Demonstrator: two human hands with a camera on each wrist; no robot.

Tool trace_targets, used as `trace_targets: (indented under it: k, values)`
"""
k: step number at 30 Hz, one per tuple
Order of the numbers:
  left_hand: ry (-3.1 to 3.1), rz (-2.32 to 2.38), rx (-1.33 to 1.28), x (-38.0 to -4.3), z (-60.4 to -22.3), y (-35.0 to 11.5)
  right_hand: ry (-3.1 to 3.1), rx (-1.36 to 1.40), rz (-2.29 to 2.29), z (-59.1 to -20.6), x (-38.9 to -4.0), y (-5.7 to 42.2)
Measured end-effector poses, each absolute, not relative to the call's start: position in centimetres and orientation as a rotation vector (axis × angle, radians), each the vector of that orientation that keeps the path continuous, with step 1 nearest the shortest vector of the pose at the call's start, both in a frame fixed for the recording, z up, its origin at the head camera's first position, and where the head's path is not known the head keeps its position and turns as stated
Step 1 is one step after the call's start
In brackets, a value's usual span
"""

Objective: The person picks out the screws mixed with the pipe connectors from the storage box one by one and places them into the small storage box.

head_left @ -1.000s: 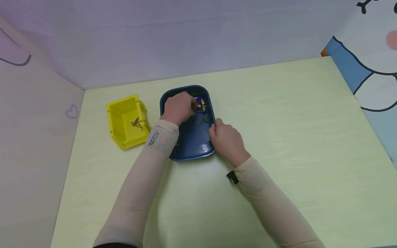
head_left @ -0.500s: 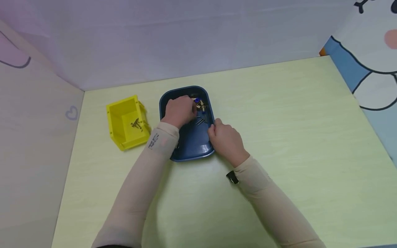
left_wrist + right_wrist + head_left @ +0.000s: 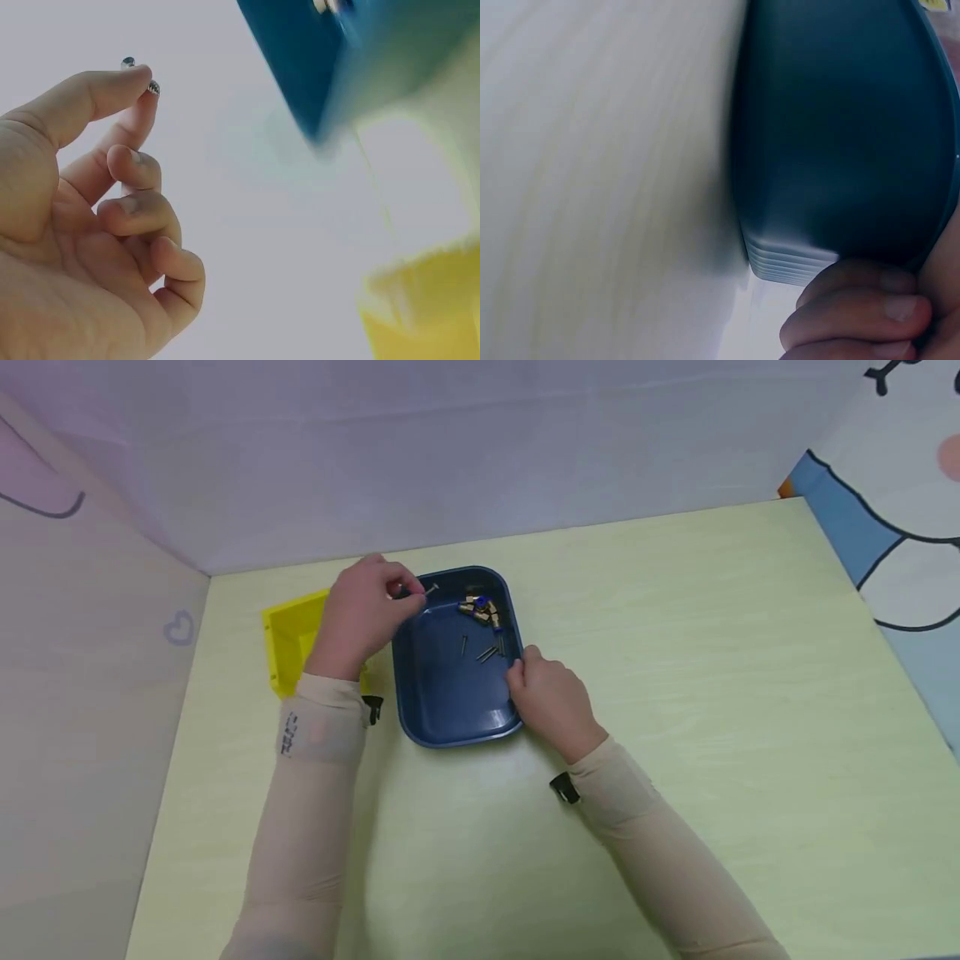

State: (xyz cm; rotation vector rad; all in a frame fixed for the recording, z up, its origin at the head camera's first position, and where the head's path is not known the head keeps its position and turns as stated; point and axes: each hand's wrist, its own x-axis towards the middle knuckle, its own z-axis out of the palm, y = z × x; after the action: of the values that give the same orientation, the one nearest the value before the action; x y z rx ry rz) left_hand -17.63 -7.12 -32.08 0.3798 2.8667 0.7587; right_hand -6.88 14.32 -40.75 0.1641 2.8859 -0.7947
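Note:
My left hand point(image 3: 363, 610) is raised over the gap between the yellow bin point(image 3: 279, 647) and the blue tray point(image 3: 450, 742). Its thumb and forefinger pinch small metal screws point(image 3: 432, 588); in the left wrist view two shiny screw heads point(image 3: 154, 88) peek out at the fingertips, the other fingers curling loosely. With my right hand point(image 3: 553, 702) I grip the tray's right rim; curled fingers point(image 3: 855, 315) show against its outside in the right wrist view. Inside the tray lie brass fittings point(image 3: 482, 617) with blue parts, plus several loose screws point(image 3: 487, 654). My left hand and forearm hide much of the bin.
Both containers stand on a pale wood-grain table point(image 3: 712, 693). A whitish wall sheet point(image 3: 480, 460) rises behind its back edge, and another panel point(image 3: 97, 693) borders the left side. Black clips point(image 3: 564, 788) sit at both wrists.
My left hand has lifted out of the tray and shifted left toward the yellow bin, with screws pinched in its fingertips. My right hand has stayed on the tray rim.

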Motion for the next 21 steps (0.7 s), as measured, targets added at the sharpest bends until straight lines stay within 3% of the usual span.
trace_targets:
  k: [7, 21]
  values:
    - [2.896, 0.813, 0.04, -17.8, -32.8, -12.8, 2.89, 0.16, -0.801, -40.6, -6.6, 15.2]
    - [2.818, 0.748, -0.225, -17.6, -35.2, -16.0, 2.883, 0.183, -0.82, -40.3, -6.1, 16.2]
